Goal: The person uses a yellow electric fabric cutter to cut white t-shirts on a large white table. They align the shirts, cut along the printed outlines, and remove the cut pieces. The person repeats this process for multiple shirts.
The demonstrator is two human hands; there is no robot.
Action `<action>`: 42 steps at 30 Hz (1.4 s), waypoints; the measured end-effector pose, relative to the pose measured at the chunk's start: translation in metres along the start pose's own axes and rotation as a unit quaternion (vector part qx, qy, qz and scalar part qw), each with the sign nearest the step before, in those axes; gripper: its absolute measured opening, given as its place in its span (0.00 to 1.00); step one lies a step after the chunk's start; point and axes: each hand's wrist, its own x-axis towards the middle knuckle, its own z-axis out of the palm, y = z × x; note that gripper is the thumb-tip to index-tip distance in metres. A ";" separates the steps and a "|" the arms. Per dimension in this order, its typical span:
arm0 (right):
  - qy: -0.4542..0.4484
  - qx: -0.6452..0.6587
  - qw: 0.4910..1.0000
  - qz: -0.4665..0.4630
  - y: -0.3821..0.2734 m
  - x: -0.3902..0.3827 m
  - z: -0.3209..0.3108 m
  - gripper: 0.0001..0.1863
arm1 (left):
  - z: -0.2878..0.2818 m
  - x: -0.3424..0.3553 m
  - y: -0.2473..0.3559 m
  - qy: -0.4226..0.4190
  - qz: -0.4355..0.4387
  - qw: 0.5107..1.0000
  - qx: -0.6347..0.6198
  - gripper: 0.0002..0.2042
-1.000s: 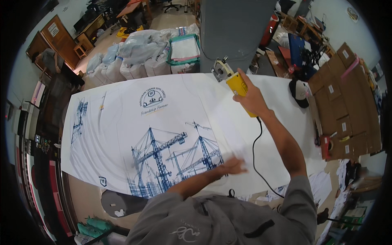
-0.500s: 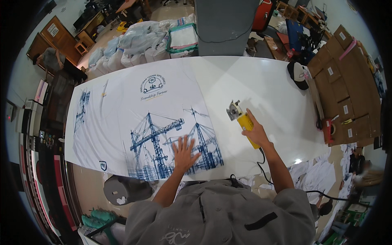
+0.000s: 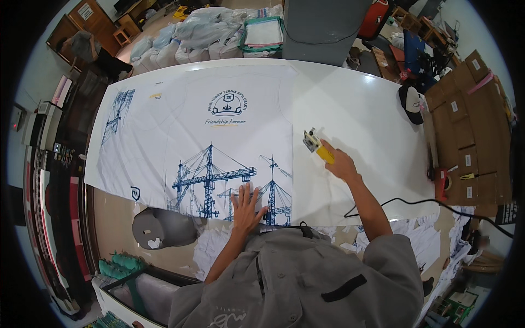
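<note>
Spread over the left and middle of a white table (image 3: 361, 115) lies a white fabric sheet (image 3: 180, 104) printed with blue cranes and a round emblem. My left hand (image 3: 248, 210) rests flat on its near edge, fingers spread over the crane print. To the right of the fabric, my right hand (image 3: 343, 165) grips a yellow electric fabric cutter (image 3: 325, 153). The cutter's metal head points up and left, close to the fabric's right edge but apart from it. Its blade is too small to make out.
A black cord (image 3: 421, 201) loops over the table's near right side. A black-and-white cap (image 3: 411, 105) sits at the right edge beside cardboard (image 3: 465, 126). Stuffed bags (image 3: 205, 33) line the far side. A grey stool (image 3: 164, 228) stands near left; a person (image 3: 87, 52) is at far left.
The fabric has straightened and lies smoother, its right edge no longer slanting. The cutter has turned further left in my right hand. The cord has shifted onto the table. The whole view has shifted slightly.
</note>
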 end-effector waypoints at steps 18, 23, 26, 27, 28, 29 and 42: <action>-0.066 0.014 0.995 -0.071 -0.030 0.101 -0.042 0.54 | 0.002 0.001 0.002 -0.022 -0.007 0.999 0.029 0.42; -0.040 0.032 0.995 -0.084 -0.033 0.105 -0.031 0.54 | 0.003 0.000 0.001 -0.014 -0.001 1.000 0.028 0.42; -0.020 0.043 0.996 -0.077 -0.035 0.105 -0.024 0.54 | 0.002 0.000 0.002 -0.013 0.001 1.000 0.025 0.42; -0.014 0.044 0.996 -0.071 -0.038 0.105 -0.022 0.54 | 0.002 -0.001 0.002 -0.015 0.001 1.000 0.020 0.42; -0.014 0.046 0.997 -0.065 -0.041 0.105 -0.021 0.54 | 0.001 -0.001 0.001 -0.007 0.004 1.000 0.022 0.42; -0.011 0.046 0.997 -0.057 -0.044 0.105 -0.019 0.54 | 0.000 -0.001 0.001 -0.017 0.002 1.000 0.016 0.42; -0.013 0.069 0.997 -0.010 -0.081 0.117 -0.012 0.54 | -0.008 -0.004 0.000 -0.007 0.027 1.000 -0.010 0.42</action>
